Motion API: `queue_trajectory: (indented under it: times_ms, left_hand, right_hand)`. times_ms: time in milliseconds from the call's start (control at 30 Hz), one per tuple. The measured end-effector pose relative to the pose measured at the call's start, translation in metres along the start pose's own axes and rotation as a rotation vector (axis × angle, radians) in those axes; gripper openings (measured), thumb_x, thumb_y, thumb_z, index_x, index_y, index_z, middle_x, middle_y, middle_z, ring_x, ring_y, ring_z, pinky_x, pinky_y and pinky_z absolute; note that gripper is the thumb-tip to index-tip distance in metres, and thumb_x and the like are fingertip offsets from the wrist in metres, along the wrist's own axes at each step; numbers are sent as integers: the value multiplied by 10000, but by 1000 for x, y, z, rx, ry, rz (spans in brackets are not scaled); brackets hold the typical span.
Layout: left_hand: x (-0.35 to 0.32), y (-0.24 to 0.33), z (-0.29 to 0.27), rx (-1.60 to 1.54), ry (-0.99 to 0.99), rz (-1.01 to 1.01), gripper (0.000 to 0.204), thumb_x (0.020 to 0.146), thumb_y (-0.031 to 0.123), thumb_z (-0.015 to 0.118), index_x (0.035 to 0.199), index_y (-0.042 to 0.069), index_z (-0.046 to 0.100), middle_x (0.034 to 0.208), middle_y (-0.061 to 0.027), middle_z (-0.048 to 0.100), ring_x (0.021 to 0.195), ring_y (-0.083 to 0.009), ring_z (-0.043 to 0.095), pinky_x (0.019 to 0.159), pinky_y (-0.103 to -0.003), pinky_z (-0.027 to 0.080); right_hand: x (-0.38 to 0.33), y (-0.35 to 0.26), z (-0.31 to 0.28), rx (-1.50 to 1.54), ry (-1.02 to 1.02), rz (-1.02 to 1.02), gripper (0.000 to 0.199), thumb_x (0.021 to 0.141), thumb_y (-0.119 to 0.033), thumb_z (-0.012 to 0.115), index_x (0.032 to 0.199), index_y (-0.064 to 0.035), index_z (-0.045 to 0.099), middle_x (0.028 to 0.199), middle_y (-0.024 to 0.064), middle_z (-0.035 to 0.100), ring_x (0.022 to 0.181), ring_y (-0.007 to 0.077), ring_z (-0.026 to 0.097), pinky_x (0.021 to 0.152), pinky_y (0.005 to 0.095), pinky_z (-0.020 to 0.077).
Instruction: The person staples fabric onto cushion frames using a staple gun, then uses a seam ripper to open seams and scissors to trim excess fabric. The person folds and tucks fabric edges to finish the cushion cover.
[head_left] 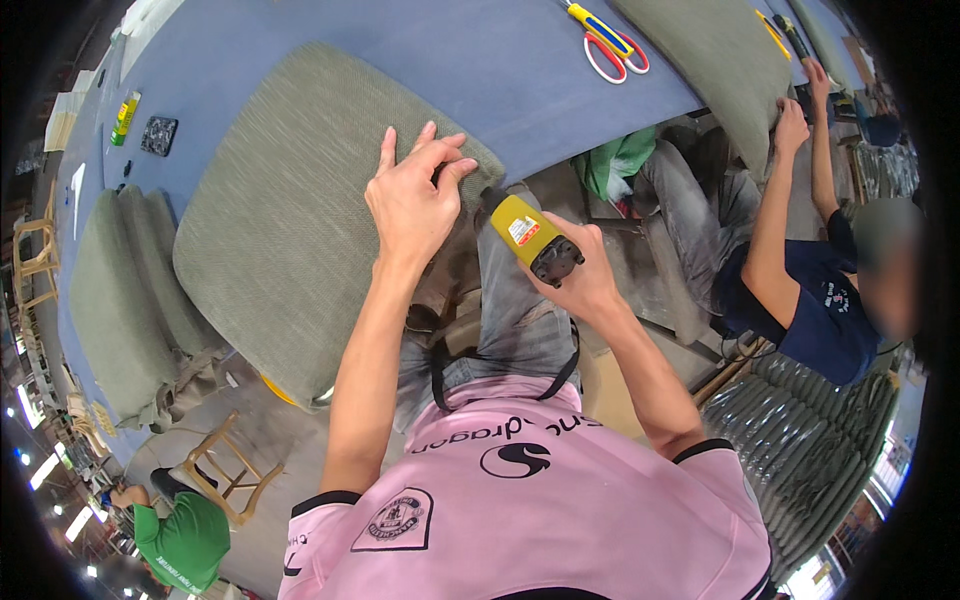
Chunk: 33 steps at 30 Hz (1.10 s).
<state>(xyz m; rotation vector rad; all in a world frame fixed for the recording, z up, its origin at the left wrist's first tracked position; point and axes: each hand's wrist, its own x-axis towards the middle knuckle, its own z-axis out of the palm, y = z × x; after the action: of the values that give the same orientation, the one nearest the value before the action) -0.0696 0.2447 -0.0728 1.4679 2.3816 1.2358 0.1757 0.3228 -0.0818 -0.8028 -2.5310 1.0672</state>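
A large grey-green fabric cushion with rounded corners lies on the blue table in front of me. My left hand rests on its right part, outer fingers spread over the fabric and thumb and forefinger curved close together near the edge. Wrapped round a yellow-and-black handheld power tool is my right hand. The tool's dark nose points at the cushion's right corner, close to my left hand. Its exact kind, and whether the nose touches the fabric, I cannot make out.
Red-handled scissors and a yellow-blue cutter lie on the table. Several similar cushions stand at left. A co-worker handles another cushion at right, near a stack of wrapped pieces.
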Motion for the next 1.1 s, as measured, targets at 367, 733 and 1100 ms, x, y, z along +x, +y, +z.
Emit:
queue_trajectory:
  times_ms: [367,733,1100]
  left_hand:
    - [7,-5,-11,-1,-76,45,199,971,224,792,889,51,739,1279,-60,816,1398,-331,662,1306,-593,347]
    - [-2,-10,-20,68,-156,243,260,986,174,750,827,-2,644,1416,-90,747,1472,-367,583,1298,-619,334]
    - [2,-14,-17,62,-169,263,252,966,165,770,813,1,656,1436,-98,732,1483,-358,575,1318,-608,302]
  right_hand:
    - [15,10,9,28,55,-45,605,760,-179,930,1304,-12,726,1086,175,778,1045,408,684,981,472,518]
    - [9,0,11,198,2,35,494,792,-181,915,1226,-1,762,1068,193,793,970,403,698,923,444,527]
    - [25,-14,-4,101,-23,-37,386,798,-164,890,1118,5,754,986,202,771,946,441,692,917,464,542]
